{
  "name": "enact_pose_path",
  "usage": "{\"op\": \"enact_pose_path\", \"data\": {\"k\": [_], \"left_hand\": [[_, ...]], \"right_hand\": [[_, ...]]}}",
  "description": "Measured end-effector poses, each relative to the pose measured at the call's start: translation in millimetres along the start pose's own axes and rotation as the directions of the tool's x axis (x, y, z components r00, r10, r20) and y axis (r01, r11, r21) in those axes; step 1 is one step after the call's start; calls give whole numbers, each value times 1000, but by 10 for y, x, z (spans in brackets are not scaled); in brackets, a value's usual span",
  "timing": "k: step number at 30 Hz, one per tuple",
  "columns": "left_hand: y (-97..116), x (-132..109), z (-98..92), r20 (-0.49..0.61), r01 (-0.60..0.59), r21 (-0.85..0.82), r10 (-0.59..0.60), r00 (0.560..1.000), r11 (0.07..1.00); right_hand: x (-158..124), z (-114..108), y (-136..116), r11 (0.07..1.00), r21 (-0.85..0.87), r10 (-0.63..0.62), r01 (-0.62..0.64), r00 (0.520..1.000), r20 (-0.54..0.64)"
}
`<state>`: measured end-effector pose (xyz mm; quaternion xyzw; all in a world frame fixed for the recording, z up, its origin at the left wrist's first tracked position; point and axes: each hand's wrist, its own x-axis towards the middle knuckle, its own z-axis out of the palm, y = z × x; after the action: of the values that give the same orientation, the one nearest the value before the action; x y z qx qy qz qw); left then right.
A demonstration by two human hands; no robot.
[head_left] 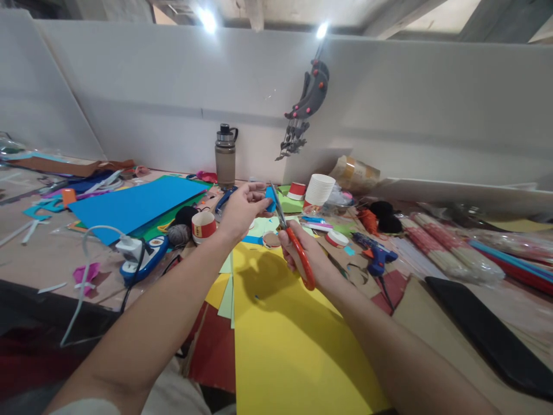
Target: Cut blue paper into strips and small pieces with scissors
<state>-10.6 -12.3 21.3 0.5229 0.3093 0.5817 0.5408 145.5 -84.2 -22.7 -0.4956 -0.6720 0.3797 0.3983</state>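
Over the yellow sheet (302, 346), my left hand (247, 208) pinches a small blue paper piece (271, 199) between thumb and fingers. My right hand (305, 251) is closed around the red handles of a pair of scissors (302, 256). The blades point up and away, right beside the blue piece; whether they touch it I cannot tell. Below the hands lie pale green paper scraps and a small round piece (271, 240). A red and white paper cup ring (204, 226) stands left of my left wrist.
A large blue sheet (138, 204) and a power strip (144, 262) lie at the left. A bottle (225, 157) and stacked paper cups (319, 190) stand at the back. At the right are a glue gun (377, 253), wrapped sticks (458, 248) and a black phone-like slab (488, 334).
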Motion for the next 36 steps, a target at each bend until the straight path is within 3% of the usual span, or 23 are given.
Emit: {"op": "enact_pose_path", "data": {"k": [36], "left_hand": [[-34, -6, 26, -17, -28, 22, 28, 999, 999]], "right_hand": [[11, 40, -1, 998, 28, -64, 64, 998, 15]]}}
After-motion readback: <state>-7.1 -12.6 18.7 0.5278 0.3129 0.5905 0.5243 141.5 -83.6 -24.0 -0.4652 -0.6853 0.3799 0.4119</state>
